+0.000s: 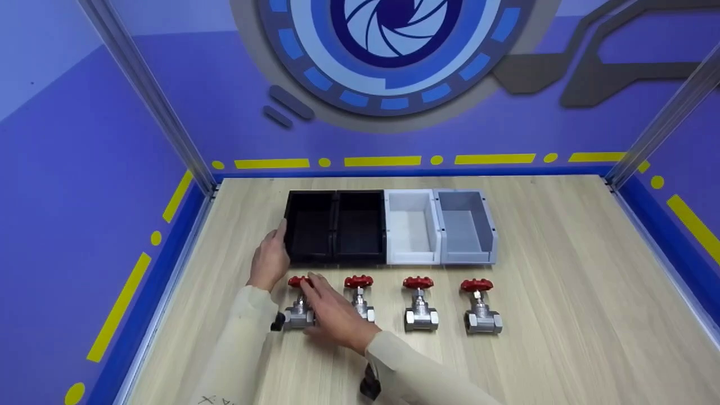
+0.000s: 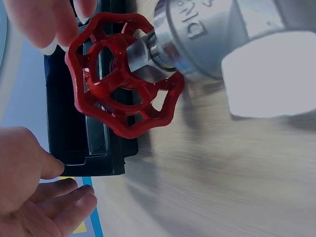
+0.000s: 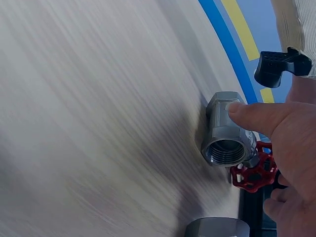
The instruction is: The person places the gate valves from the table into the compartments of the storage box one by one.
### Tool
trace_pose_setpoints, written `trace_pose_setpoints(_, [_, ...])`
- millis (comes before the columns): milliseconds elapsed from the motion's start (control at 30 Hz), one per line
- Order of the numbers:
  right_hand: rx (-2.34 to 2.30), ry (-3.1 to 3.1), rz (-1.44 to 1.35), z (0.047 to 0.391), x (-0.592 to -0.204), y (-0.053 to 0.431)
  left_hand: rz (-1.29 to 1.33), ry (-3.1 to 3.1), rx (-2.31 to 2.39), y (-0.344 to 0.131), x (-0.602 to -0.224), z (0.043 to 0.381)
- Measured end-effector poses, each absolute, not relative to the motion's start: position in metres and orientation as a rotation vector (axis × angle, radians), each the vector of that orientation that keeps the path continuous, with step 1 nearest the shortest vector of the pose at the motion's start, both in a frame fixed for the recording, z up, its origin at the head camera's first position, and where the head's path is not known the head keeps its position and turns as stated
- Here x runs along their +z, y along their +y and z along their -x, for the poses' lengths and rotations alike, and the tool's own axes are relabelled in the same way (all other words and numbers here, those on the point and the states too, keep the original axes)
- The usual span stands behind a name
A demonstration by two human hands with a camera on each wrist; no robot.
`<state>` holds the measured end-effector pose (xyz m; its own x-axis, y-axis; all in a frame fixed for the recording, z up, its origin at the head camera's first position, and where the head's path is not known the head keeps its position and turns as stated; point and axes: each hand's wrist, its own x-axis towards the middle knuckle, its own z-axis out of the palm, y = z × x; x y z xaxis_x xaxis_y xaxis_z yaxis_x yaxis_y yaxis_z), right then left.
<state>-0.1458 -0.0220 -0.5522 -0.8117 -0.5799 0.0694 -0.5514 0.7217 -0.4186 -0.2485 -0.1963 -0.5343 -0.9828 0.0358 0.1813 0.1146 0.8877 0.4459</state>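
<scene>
In the head view, the leftmost valve (image 1: pixel 296 316) lay on the wood-grain table (image 1: pixel 562 315), in a row with three other valves (image 1: pixel 421 319). Beyond the row stood smooth, box-shaped bins: two black, then a white bin (image 1: pixel 413 257) and a grey bin (image 1: pixel 467 257). The left hand (image 1: pixel 270 260) lay along the left black bin's (image 1: pixel 310 260) outer wall, fingers straight; the right hand (image 1: pixel 338 318) reached over the leftmost valve, fingers extended, thumb wide of them.

In the left wrist view, its glossy red wheel (image 2: pixel 101 88) showed a scalloped rim and spokes; right fingers (image 2: pixel 63 29) hung at that rim, contact hard to judge. The left thumb (image 2: pixel 48 165) touched the bin's corner.

In the right wrist view, the right thumb (image 3: pixel 261 116) rested on the metal body (image 3: pixel 224 129), threaded inside its open end.
</scene>
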Motion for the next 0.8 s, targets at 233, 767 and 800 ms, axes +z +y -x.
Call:
trace_pose_setpoints(233, [-0.677,2.824,0.918,0.1459,-0.5520,-0.0221,0.133,-2.876,-0.707,-0.1953,-0.5342,0.2509])
trace_pose_setpoints(767, [-0.616,2.874,0.965,0.1501,-0.5574,-0.0253,0.104,-2.923,-0.698,-0.1933,-0.5356,0.2570])
trace_pose_setpoints(800, [-0.608,2.885,0.974,0.1504,-0.5574,-0.0253,0.106,-2.927,-0.699,-0.1932,-0.5354,0.2573])
